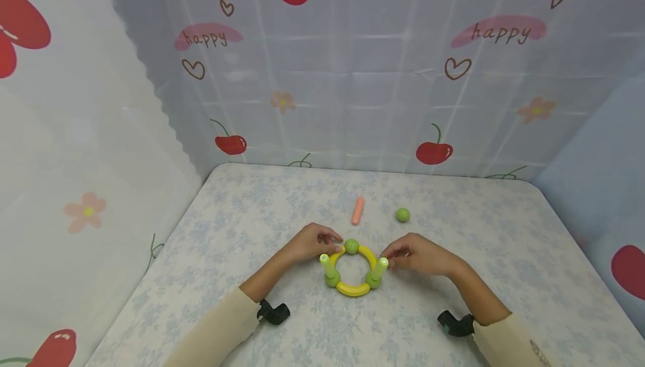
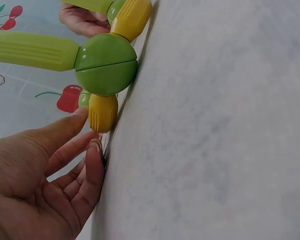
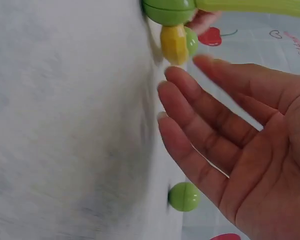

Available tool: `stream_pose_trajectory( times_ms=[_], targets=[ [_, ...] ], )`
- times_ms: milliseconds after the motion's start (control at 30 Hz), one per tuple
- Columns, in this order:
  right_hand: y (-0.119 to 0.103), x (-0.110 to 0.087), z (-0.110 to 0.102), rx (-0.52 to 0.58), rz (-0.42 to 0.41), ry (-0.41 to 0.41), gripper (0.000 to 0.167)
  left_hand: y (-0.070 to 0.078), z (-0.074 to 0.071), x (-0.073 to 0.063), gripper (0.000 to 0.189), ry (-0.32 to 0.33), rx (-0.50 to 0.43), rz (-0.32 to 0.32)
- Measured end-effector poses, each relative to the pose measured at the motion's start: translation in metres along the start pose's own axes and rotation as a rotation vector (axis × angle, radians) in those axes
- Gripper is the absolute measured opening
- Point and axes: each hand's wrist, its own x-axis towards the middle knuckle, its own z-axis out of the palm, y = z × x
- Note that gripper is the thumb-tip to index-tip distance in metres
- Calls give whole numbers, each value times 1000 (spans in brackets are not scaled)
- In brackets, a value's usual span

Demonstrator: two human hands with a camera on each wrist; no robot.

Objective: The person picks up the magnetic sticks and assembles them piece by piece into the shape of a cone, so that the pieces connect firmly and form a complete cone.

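Observation:
A ring of yellow curved pieces (image 1: 354, 289) and green balls (image 1: 351, 246) lies on the table. Two light-green rods (image 1: 380, 268) stand up from its near balls, leaning outward. My left hand (image 1: 311, 242) is at the ring's far left; its thumb and a finger appear to pinch a yellow curved piece (image 2: 103, 114) beside the far ball. On the other side, my right hand (image 1: 419, 254) hovers close to the ring with relaxed, spread fingers (image 3: 177, 137) and holds nothing. The right wrist view shows its fingertips just short of a yellow curved piece (image 3: 174, 45).
An orange-pink rod (image 1: 358, 211) lies beyond the ring. To its right sits a loose green ball (image 1: 402, 214). Cherry-printed sheeting (image 1: 322, 87) rises behind and beside the patterned tabletop (image 1: 262, 204). Black wrist cameras (image 1: 274, 314) sit at both sleeves.

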Motion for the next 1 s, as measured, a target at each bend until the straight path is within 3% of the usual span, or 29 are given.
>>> stream_pose_trajectory(
  times_ms=[133,300,633,833,1000],
  targets=[
    [-6,13,-8,-48,74,145,19,-2,-4,-13,28,-50,-79,-57],
    [-15,42,-15,-133,145,274,21,-7,-4,-18,33,-92,-153,-49],
    [-16,97,-18,-256,261,372,25,-14,-3,-15,34,-113,-214,-26],
    [-11,116,-15,-323,398,407,24,-13,-3,-15,33,-116,-217,-37],
    [-6,130,-11,-376,453,403,30,-13,-3,-15,33,-113,-225,-44]
  ],
)
